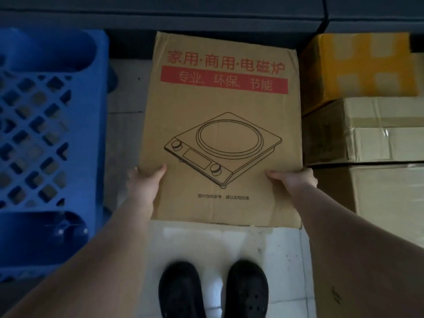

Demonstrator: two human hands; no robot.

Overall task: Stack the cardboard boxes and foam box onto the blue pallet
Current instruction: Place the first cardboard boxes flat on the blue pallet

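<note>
Both hands on lengthwise box

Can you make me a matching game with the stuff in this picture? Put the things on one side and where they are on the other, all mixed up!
Things:
1. blue pallet
2. box with the cooker drawing
3. yellow-taped box
4. black shoes

Places:
A. far right, at the back
B. bottom middle, on the white tiles
C. left side
D. middle, gripped by the left hand and right hand

Pairs: 1-C, 2-D, 3-A, 4-B
</note>
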